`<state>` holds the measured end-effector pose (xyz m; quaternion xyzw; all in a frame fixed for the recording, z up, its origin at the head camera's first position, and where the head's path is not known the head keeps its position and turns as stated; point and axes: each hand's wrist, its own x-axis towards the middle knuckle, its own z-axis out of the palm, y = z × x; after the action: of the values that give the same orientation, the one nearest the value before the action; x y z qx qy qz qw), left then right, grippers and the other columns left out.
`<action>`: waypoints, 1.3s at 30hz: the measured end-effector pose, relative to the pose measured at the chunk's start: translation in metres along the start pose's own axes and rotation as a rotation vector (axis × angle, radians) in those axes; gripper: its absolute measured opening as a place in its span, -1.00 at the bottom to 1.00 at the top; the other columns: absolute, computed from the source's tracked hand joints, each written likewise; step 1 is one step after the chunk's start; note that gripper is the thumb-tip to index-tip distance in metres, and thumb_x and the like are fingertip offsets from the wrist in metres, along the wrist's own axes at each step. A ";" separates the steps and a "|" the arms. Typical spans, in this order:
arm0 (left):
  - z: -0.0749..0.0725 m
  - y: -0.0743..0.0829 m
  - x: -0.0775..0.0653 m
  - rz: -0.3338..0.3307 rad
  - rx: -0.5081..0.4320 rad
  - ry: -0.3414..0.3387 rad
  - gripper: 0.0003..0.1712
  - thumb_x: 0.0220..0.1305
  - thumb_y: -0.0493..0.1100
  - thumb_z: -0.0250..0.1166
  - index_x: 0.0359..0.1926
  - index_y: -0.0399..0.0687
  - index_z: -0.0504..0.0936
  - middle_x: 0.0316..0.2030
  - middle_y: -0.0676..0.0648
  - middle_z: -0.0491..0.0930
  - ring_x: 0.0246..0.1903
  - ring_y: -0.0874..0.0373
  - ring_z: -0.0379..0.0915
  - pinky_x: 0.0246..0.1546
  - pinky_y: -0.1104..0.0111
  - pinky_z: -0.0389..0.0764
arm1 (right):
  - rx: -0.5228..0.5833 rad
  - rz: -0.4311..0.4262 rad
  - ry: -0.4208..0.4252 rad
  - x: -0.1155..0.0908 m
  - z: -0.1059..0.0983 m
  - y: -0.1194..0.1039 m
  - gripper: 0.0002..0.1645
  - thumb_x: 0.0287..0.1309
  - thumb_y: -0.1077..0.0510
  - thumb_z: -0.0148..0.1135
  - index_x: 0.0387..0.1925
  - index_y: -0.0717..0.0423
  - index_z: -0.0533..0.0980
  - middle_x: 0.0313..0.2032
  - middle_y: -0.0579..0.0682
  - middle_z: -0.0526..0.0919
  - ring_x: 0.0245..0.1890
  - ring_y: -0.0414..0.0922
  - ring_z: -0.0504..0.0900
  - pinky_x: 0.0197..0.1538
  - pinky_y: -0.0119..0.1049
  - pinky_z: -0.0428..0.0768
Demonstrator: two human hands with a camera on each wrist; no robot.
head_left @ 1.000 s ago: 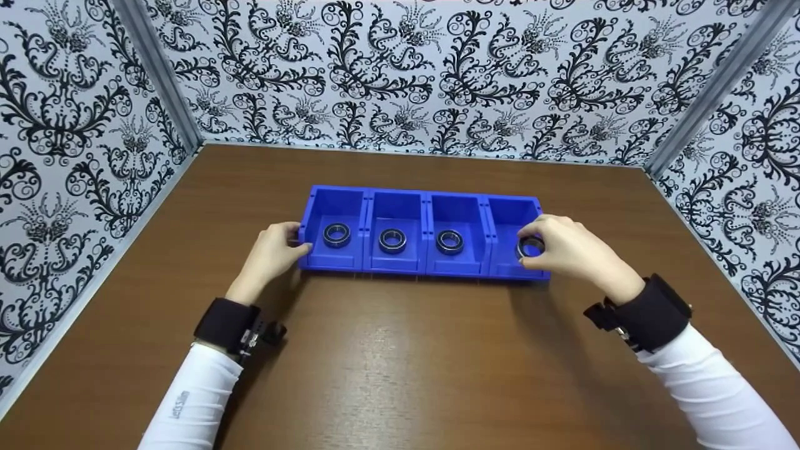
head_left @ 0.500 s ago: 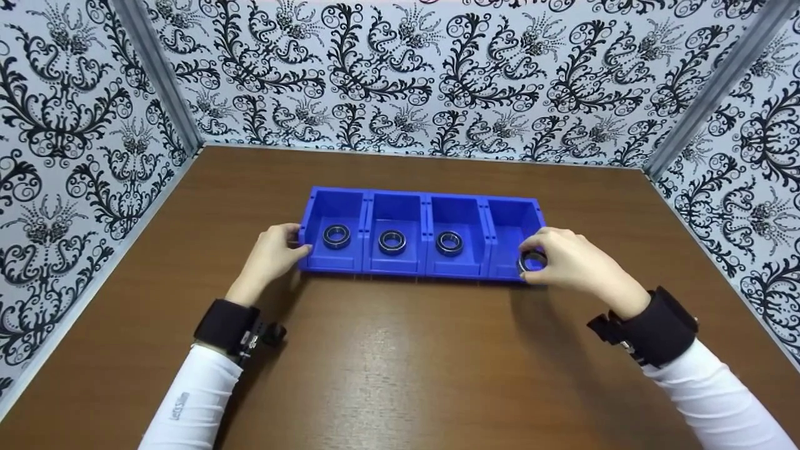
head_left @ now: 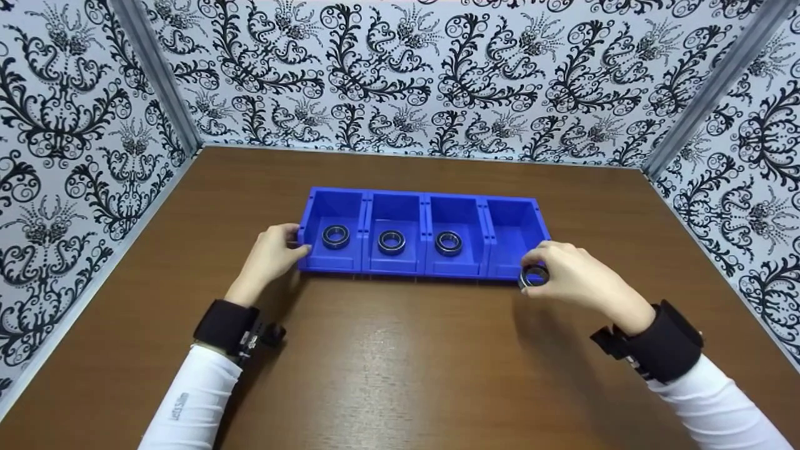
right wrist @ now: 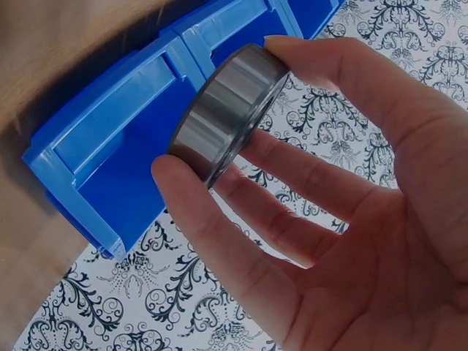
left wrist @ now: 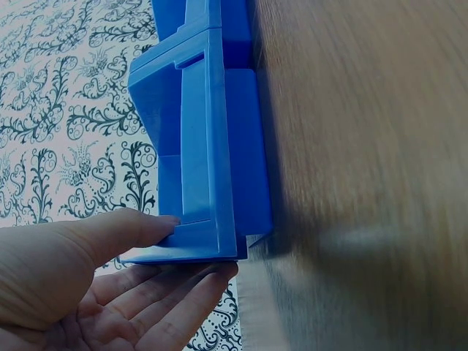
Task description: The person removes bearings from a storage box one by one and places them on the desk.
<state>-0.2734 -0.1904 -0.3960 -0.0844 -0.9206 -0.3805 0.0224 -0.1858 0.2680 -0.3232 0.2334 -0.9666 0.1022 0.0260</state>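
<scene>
A blue bin [head_left: 394, 267] with several compartments in a row stands on the table. My left hand [head_left: 273, 253] grips its left end wall, thumb inside and fingers outside, as the left wrist view of the bin [left wrist: 201, 139] confirms. Between thumb and fingertips my right hand [head_left: 572, 275] pinches a ball bearing [right wrist: 228, 110], a steel ring with a dark face, held over the front edge of the rightmost compartment. One bearing lies in each of the other compartments: the left bearing [head_left: 335, 237], a second bearing [head_left: 392, 242] and a third bearing [head_left: 449, 243].
The brown wooden table [head_left: 387, 362] runs back to a patterned wall [head_left: 400, 75], with grey corner posts at both sides. A black strap [head_left: 228, 326] with a small camera circles each wrist over white sleeves.
My right hand has moved toward the front with the bearing, from above the rightmost compartment to its front edge. The left hand and the bin have stayed in place.
</scene>
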 end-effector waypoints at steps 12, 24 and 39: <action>0.001 -0.001 0.000 0.006 0.001 0.000 -0.46 0.29 -0.29 0.26 0.24 -0.53 0.51 0.09 -0.48 0.65 0.14 -0.32 0.63 0.26 -0.08 0.59 | 0.008 -0.003 -0.006 -0.011 0.006 -0.006 -0.76 -0.03 0.10 0.45 -0.26 0.05 0.69 -0.32 -0.04 0.65 -0.30 -0.12 0.59 -0.22 -0.14 0.57; 0.000 0.000 -0.001 0.000 -0.003 -0.006 -0.44 0.30 -0.28 0.27 0.25 -0.54 0.49 0.10 -0.49 0.64 0.14 -0.33 0.63 0.25 -0.07 0.60 | 0.010 -0.019 -0.026 -0.019 0.015 -0.008 -0.66 -0.08 0.05 0.52 -0.22 0.08 0.70 -0.26 -0.03 0.69 -0.25 -0.07 0.64 -0.19 -0.08 0.63; -0.001 0.002 0.000 -0.009 -0.002 -0.011 -0.43 0.31 -0.27 0.28 0.27 -0.53 0.49 0.13 -0.48 0.63 0.16 -0.31 0.62 0.27 -0.06 0.59 | 0.006 -0.063 -0.017 -0.027 0.025 -0.011 -0.75 -0.10 0.07 0.56 -0.32 -0.05 0.68 -0.31 -0.10 0.66 -0.31 -0.13 0.63 -0.25 -0.20 0.59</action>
<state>-0.2732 -0.1901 -0.3940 -0.0825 -0.9207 -0.3811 0.0154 -0.1567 0.2656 -0.3479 0.2648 -0.9586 0.1023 0.0203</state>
